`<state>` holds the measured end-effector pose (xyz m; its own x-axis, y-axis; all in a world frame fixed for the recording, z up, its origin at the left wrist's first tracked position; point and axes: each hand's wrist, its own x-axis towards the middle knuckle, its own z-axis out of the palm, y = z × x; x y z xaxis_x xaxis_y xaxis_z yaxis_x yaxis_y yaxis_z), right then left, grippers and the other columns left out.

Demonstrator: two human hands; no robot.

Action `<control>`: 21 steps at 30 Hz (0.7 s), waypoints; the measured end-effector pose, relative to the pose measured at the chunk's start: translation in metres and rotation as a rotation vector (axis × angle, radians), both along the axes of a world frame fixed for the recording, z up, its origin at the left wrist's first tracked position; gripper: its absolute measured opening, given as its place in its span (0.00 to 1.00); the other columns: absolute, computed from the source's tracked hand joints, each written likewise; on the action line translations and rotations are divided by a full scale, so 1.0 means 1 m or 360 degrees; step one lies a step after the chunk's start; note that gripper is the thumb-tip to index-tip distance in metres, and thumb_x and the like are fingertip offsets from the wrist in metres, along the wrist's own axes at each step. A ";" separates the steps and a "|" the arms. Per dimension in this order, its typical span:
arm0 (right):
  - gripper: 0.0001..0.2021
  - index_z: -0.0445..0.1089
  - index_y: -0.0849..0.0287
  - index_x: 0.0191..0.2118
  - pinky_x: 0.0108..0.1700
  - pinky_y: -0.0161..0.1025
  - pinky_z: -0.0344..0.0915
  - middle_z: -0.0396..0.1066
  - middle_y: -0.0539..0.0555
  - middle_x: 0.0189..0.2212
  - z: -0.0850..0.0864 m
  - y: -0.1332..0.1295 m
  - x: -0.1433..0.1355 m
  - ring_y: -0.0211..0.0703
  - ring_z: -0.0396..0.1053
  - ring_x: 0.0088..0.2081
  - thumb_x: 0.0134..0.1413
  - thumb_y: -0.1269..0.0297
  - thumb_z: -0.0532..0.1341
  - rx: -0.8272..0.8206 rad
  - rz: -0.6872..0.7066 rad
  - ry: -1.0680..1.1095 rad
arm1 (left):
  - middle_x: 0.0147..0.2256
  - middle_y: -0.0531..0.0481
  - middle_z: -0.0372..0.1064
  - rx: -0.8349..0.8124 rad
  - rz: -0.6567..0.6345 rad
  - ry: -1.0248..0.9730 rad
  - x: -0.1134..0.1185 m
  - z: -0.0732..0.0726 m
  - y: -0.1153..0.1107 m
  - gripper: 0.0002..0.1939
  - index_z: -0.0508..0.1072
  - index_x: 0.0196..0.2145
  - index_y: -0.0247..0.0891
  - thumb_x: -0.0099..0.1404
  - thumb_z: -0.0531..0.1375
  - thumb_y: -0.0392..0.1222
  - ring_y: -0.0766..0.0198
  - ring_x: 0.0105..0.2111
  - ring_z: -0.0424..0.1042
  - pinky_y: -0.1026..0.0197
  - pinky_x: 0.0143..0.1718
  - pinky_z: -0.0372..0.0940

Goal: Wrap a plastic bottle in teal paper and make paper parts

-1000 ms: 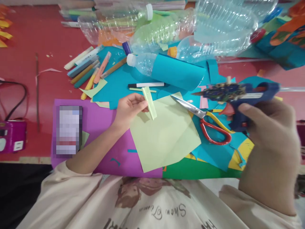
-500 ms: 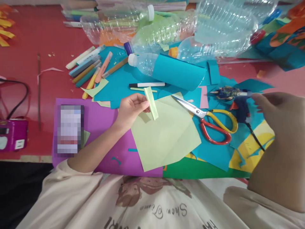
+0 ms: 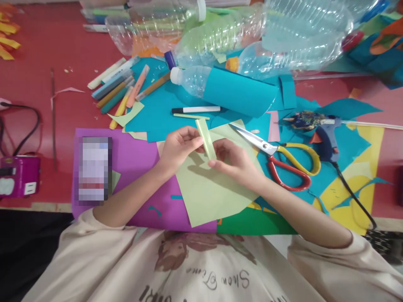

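A narrow folded strip of light green paper (image 3: 205, 138) is held up between both hands. My left hand (image 3: 182, 147) pinches its left edge near the middle. At the lower end, my right hand (image 3: 234, 161) grips it between thumb and fingers. Beneath the hands lies a larger light green sheet (image 3: 204, 201). Scissors with one red and one yellow handle (image 3: 269, 147) rest to the right, blades toward the sheet. Farther right a blue glue gun (image 3: 327, 134) lies on its side with a clear glue stick out of its back.
Clear plastic bottles (image 3: 217, 40) crowd the back; one wrapped in blue paper (image 3: 239, 90) lies in front. Several markers (image 3: 116, 84) sit at back left, a white marker (image 3: 197, 109) nearer. A phone (image 3: 94, 167) rests on purple paper (image 3: 135, 155). The glue gun's cord (image 3: 352, 193) runs front right.
My right hand has left the glue gun at the right and come in to grip the lower end of the paper strip. My left hand keeps its hold on the strip.
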<state>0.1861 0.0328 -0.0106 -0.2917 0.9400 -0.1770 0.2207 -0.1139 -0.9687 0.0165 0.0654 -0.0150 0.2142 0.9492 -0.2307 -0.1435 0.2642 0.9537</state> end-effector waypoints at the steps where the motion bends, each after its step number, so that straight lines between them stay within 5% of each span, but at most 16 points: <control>1: 0.17 0.66 0.58 0.32 0.30 0.37 0.60 0.67 0.50 0.28 -0.001 -0.001 -0.005 0.37 0.63 0.29 0.46 0.49 0.66 -0.0033 0.0012 -0.0021 | 0.20 0.57 0.68 0.0001 -0.0001 -0.0003 0.001 0.000 -0.001 0.12 0.69 0.23 0.37 0.50 0.68 0.44 0.72 0.20 0.70 0.68 0.25 0.68; 5: 0.11 0.64 0.58 0.28 0.25 0.35 0.53 0.63 0.47 0.22 -0.001 -0.003 -0.009 0.33 0.57 0.24 0.48 0.57 0.63 -0.0100 -0.0082 0.0027 | 0.22 0.57 0.70 -0.0015 -0.0022 -0.0050 0.003 -0.001 -0.005 0.10 0.70 0.26 0.37 0.51 0.67 0.42 0.72 0.22 0.71 0.68 0.27 0.68; 12: 0.08 0.68 0.58 0.27 0.26 0.36 0.56 0.66 0.48 0.22 -0.007 0.004 0.007 0.35 0.60 0.25 0.45 0.61 0.65 0.0073 -0.0294 0.0107 | 0.23 0.56 0.71 0.0022 -0.0086 0.0169 0.000 0.001 -0.005 0.08 0.70 0.26 0.38 0.50 0.65 0.41 0.69 0.23 0.71 0.68 0.24 0.65; 21: 0.06 0.71 0.58 0.29 0.26 0.36 0.59 0.71 0.50 0.24 -0.010 0.012 0.016 0.37 0.64 0.26 0.45 0.63 0.65 0.0217 -0.0180 0.0091 | 0.23 0.54 0.68 0.0208 -0.0293 0.0585 -0.005 0.006 -0.004 0.08 0.71 0.25 0.38 0.53 0.64 0.44 0.69 0.24 0.66 0.67 0.23 0.59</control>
